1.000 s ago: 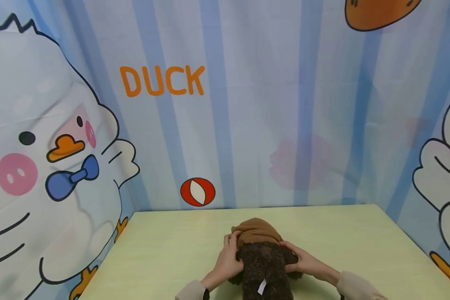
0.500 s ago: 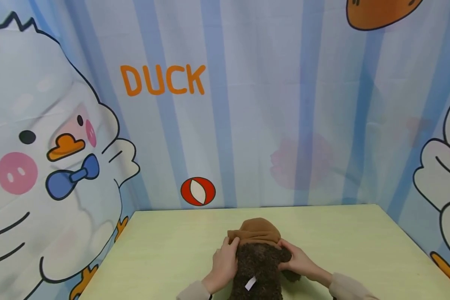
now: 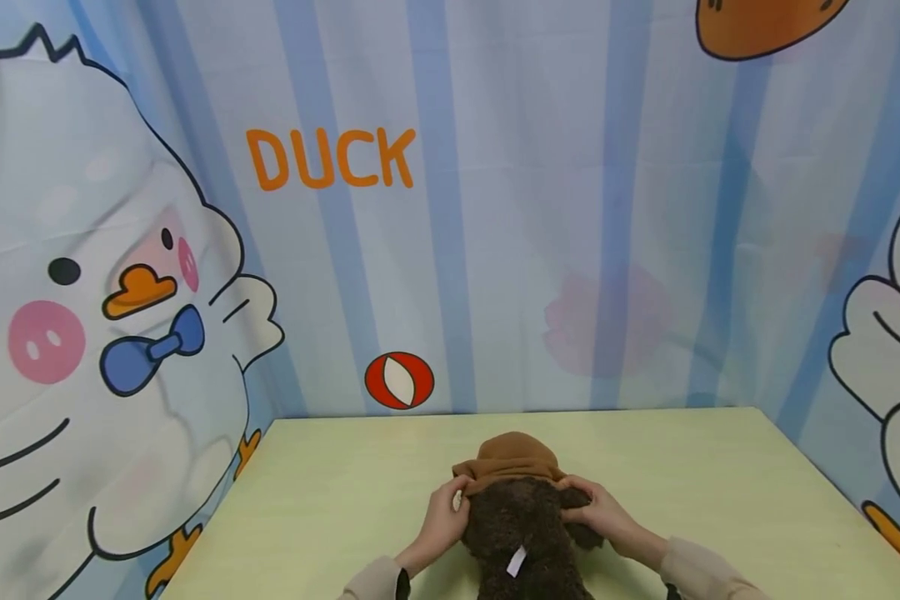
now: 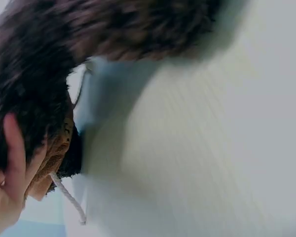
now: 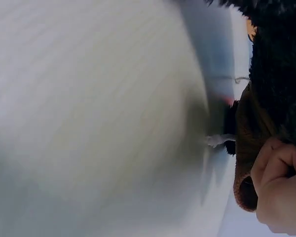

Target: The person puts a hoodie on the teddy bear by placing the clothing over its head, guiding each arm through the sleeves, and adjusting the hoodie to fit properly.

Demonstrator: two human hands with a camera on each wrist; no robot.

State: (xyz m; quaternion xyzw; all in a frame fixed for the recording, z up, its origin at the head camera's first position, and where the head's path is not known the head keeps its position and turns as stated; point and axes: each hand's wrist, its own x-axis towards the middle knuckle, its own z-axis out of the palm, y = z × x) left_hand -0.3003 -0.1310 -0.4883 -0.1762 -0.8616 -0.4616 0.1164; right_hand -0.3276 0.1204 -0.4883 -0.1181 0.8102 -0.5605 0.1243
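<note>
A pale blue fabric backdrop (image 3: pixel 502 217) with darker vertical stripes hangs behind a pale yellow-green counter (image 3: pixel 345 475), its soft folds and creases showing. Orange lettering (image 3: pixel 342 157) on it spells "DUCK"; lower down, just above the counter's far edge, is a printed red-and-white ball (image 3: pixel 400 381). A faint pink blotch (image 3: pixel 607 321) lies right of centre, and a rounded orange shape (image 3: pixel 772 29) is cut off at the top. A big white cartoon bird (image 3: pixel 127 442) with a blue bow tie (image 3: pixel 153 350) fills the left side; part of another white figure (image 3: pixel 877 358) shows at right. The light is soft and diffuse.
</note>
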